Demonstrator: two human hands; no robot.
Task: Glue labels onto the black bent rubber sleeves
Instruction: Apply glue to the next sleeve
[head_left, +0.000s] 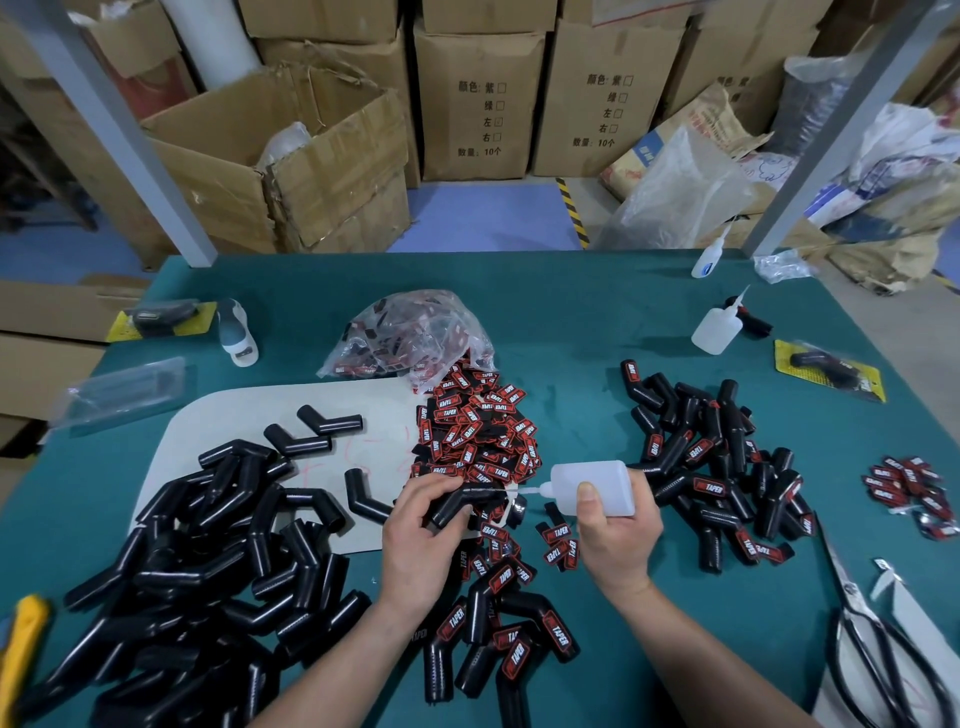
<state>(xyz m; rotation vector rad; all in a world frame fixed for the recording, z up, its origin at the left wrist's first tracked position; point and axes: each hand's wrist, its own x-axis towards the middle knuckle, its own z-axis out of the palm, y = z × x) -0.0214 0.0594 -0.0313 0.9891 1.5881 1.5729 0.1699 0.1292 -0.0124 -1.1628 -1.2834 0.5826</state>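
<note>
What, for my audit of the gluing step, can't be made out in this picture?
Head view: any glue at the glue bottle nozzle, too small.
Head view: part of the held sleeve, covered by the left hand.
Head view: scissors handles, cut by the bottom edge.
Head view: yellow tool, cut by the left edge.

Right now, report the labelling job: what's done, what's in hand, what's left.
Done: a pile of labelled sleeves lies to the right, a few more near the wrists. In hand: the left hand grips a sleeve while the right hand holds the glue bottle, nozzle pointed at it. Left: the large pile of unlabelled sleeves on the left, with loose labels waiting.
</note>
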